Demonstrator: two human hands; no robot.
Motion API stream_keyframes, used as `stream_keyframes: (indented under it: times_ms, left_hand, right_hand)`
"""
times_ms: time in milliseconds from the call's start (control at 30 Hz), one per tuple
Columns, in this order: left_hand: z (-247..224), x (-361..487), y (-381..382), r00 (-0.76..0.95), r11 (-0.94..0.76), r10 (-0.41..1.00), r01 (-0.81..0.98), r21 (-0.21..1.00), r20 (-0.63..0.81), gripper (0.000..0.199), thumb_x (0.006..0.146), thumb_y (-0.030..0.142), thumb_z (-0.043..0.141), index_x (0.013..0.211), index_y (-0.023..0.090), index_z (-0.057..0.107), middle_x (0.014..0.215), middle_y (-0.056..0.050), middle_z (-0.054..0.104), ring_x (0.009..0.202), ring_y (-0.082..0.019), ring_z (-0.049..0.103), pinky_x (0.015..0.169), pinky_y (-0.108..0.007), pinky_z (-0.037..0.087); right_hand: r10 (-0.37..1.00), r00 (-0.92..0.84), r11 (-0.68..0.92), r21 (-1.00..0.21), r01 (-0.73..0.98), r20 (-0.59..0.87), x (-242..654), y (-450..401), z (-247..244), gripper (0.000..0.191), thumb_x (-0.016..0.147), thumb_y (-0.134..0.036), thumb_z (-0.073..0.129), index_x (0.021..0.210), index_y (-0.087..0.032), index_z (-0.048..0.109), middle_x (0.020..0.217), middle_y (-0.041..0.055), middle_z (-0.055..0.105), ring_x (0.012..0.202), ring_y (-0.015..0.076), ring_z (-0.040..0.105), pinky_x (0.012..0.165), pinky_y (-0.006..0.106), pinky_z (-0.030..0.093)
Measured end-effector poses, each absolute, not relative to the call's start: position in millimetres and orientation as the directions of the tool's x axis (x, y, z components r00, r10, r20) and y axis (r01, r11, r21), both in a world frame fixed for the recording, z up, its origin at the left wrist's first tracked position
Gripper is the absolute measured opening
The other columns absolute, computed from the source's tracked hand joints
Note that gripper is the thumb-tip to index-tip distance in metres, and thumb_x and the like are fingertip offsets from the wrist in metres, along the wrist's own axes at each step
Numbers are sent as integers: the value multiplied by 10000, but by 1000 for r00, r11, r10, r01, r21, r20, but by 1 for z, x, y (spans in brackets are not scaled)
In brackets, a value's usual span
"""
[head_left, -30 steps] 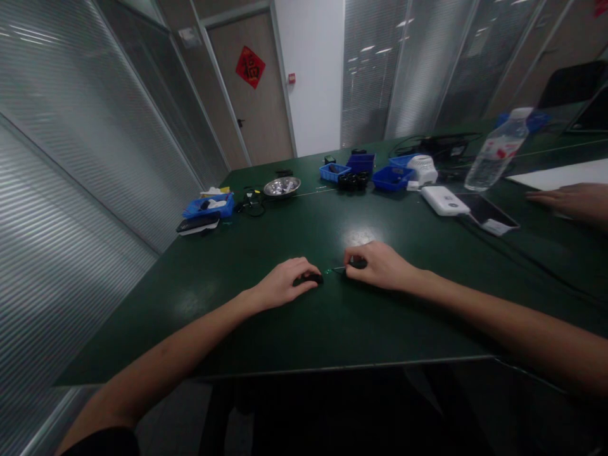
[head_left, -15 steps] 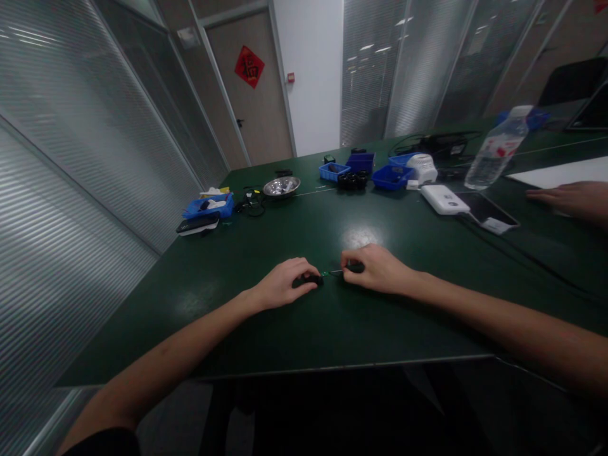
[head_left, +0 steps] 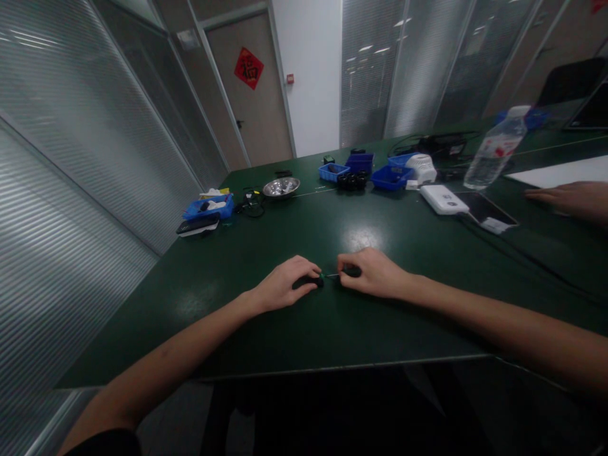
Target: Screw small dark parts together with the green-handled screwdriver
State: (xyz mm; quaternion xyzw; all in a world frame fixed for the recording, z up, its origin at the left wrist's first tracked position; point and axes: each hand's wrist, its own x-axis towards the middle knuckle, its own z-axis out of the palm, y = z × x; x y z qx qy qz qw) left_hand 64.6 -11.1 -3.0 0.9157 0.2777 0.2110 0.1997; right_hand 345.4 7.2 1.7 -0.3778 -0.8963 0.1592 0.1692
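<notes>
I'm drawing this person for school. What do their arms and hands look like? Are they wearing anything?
Both arms are bare from wrist to past the elbow. The left hand and the right hand have no gloves, and no rings, watch or bracelet can be seen. The only clothing showing is a bit of black sleeve at the top of the left arm, in the bottom corner of the picture.

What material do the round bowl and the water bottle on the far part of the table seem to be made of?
The round bowl looks like metal, probably polished steel: its silver rim and inside reflect the light. The water bottle looks like thin clear plastic: one sees through it, and it carries a white cap and a printed label. Both stand on the dark green table, whose top has a dull sheen.
</notes>
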Motion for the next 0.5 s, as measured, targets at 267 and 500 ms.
stream_keyframes:
  times_ms: [267,500]
  left_hand:
    - [-1,65,-12,766,-778,580,418,470,279,225,1027,224,583,1236,185,653,1232,-103,687,1161,-239,607,1026,-434,498]
    - [1,63,-15,788,-802,559,434,409,259,279,1051,213,532,1308,195,638,1239,-100,685,1155,-230,617,1035,-425,494]
  right_hand:
    - [733,-657,662,-409,628,176,343,4,4,151,902,-318,628,952,-206,716,738,7,666,621,140,562,611,272,337]
    - [722,-668,674,-403,619,181,335,1,1,147,908,-317,620,970,-215,705,771,8,681,638,143,571,604,270,331]
